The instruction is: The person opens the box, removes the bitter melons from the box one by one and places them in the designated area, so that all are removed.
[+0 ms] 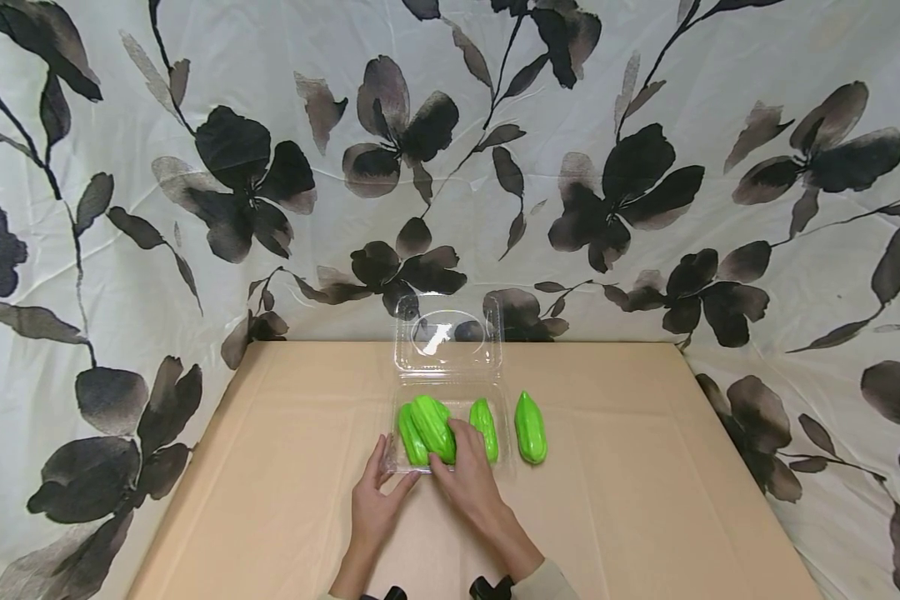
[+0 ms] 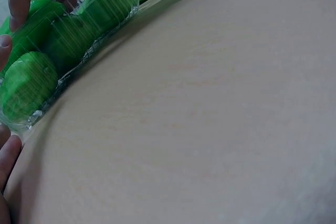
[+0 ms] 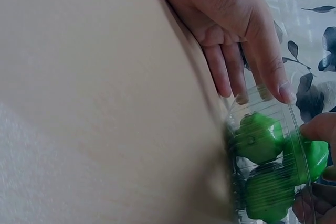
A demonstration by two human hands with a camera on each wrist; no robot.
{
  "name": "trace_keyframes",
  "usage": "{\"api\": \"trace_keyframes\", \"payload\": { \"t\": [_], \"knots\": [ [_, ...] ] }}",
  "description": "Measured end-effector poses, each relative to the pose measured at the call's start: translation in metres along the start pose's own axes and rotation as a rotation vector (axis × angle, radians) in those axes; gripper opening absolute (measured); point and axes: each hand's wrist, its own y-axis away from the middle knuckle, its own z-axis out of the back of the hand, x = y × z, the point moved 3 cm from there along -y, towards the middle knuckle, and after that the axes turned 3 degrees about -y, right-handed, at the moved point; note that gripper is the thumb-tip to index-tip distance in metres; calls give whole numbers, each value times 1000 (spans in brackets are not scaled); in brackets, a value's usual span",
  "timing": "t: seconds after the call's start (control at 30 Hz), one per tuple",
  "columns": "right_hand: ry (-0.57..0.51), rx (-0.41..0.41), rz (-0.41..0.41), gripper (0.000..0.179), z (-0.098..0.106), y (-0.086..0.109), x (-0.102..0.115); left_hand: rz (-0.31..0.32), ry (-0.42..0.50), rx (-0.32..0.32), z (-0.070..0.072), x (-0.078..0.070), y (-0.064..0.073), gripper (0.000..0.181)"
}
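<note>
A tan tabletop [image 1: 630, 517] is backed by a hanging cloth [image 1: 495, 217] printed with dark flowers. A clear container [image 1: 460, 407] is set on the tabletop, its near left corner pinched by the left hand [image 1: 375, 504]. Inside, a green vegetable [image 1: 432, 425] is clamped by the right hand [image 1: 472, 483]; a loose vegetable [image 1: 530, 429] is seen outside. The container is cut off in both wrist views.

A white cloth [image 1: 510, 225] with a black-and-grey floral print covers the upper half of the head view and runs down both sides; a plain tan table [image 1: 630, 500] spans the lower middle.
</note>
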Motion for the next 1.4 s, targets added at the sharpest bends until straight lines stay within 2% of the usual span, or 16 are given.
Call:
{"api": "trace_keyframes", "payload": {
  "t": [0.77,1.4],
  "knots": [
    [23,-21,23,54,-2,-1,3,15,11,2,0,1,0,88],
    [5,-27,1,53,-1,0,2,15,7,2,-1,3,0,88]
  ]
}}
